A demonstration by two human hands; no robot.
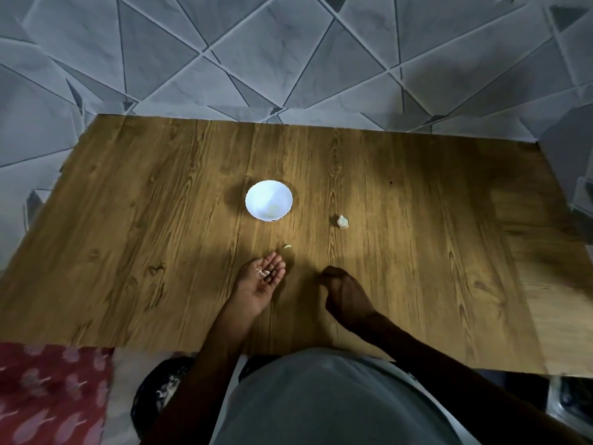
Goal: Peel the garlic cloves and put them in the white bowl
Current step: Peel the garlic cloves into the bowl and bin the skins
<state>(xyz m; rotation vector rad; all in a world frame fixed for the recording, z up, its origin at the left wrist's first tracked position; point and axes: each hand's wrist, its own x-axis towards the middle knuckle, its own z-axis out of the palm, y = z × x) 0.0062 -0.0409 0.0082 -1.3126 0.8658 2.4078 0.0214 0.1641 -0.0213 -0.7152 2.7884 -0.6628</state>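
Task partly done: bowl [269, 200] mid-bench [160, 220], contents unclear; loose clove [287, 247] at its 5 o'clock, seemingly unpeeled garlic [343, 221] at 4 o'clock; left hand [261, 279] released, palm-up, cradling peel [262, 272]; right hand [340, 292] curled, grasp indeterminable.

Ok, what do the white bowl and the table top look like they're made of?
White bowl: smooth, glossy white with a lightly scalloped rim. It is probably glazed ceramic or opal glass, though melamine can't be ruled out.
Table top: brown wood grain with knots, very flat with a soft sheen. It is likely a wood-look laminate or veneer, possibly solid wood.
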